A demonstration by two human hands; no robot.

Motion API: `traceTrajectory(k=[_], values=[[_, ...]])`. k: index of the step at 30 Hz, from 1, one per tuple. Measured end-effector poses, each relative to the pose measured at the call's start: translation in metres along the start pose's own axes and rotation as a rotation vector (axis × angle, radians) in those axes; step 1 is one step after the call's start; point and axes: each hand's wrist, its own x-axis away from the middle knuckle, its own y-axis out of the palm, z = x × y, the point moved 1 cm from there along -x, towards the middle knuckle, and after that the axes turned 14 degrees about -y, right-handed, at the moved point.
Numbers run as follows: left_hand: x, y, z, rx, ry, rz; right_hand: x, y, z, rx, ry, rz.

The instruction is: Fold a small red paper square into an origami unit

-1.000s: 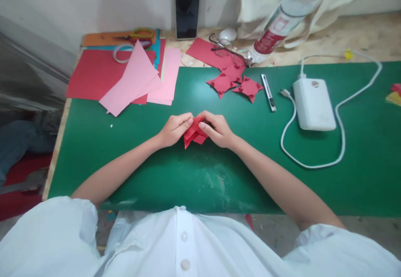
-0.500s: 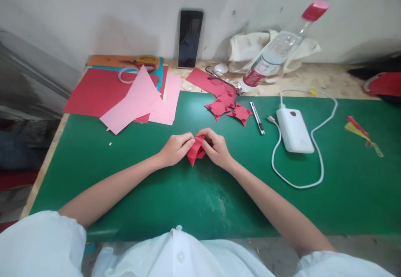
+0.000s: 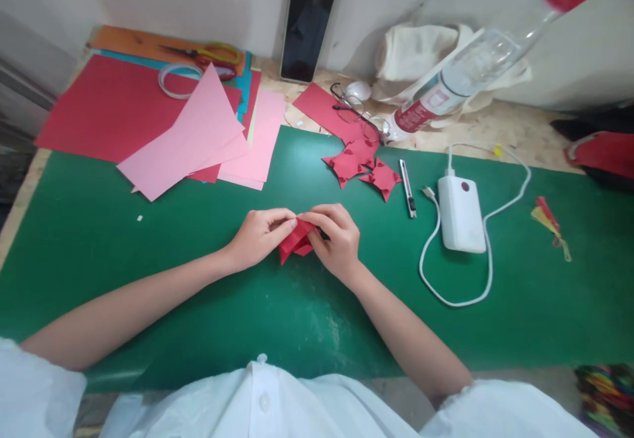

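Red folded paper [image 3: 296, 242] pinched between left hand [image 3: 259, 234] and right hand [image 3: 333, 240], fingertips closed on its upper edge, forearms converging over the green counter [image 3: 148, 253]. Since the previous frame the paper has tilted leftward and lies lower; the right fingers now curl over it.

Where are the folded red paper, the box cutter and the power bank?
folded red paper [image 3: 293, 245], head view, on its lower flap.
box cutter [image 3: 408, 189], head view, mid-handle.
power bank [image 3: 460, 217], head view, middle of top face.
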Motion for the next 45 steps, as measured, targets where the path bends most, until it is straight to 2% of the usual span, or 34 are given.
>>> traceTrajectory(k=[3,6,11,15,18,22,25,33,36,41,43,45], values=[[0.005,0.002,0.000,0.020,-0.050,-0.054,0.000,-0.005,-0.003,0.055,-0.117,-0.014],[0.007,0.003,0.001,0.052,-0.076,-0.098,-0.001,-0.009,-0.010,0.230,-0.297,-0.024],[0.006,0.001,0.001,0.082,-0.105,-0.080,-0.005,-0.015,-0.020,0.342,-0.315,-0.105],[0.004,0.000,0.000,0.082,-0.121,-0.108,-0.005,-0.015,-0.031,0.424,-0.265,-0.161],[0.001,-0.001,-0.001,0.169,-0.149,-0.220,-0.005,-0.014,-0.038,0.492,-0.242,-0.186],[-0.001,0.002,-0.001,0.394,-0.247,-0.474,-0.005,-0.013,-0.040,0.613,-0.245,-0.198],[0.001,0.005,-0.001,0.459,-0.287,-0.556,-0.003,-0.013,-0.036,0.633,-0.242,-0.194],[0.002,0.008,-0.003,0.357,-0.236,-0.485,0.000,-0.012,-0.028,0.482,-0.193,-0.169],[0.002,0.007,-0.003,0.308,-0.195,-0.397,0.001,-0.012,-0.025,0.342,-0.128,-0.173],[0.013,0.006,-0.001,-0.023,-0.036,-0.094,0.002,-0.012,-0.024,0.028,0.101,-0.093],[0.017,0.007,-0.001,-0.073,0.036,-0.039,0.001,-0.011,-0.023,-0.074,0.235,-0.087],[0.020,0.010,-0.003,-0.063,0.059,-0.033,0.001,-0.009,-0.020,-0.146,0.312,-0.107]])
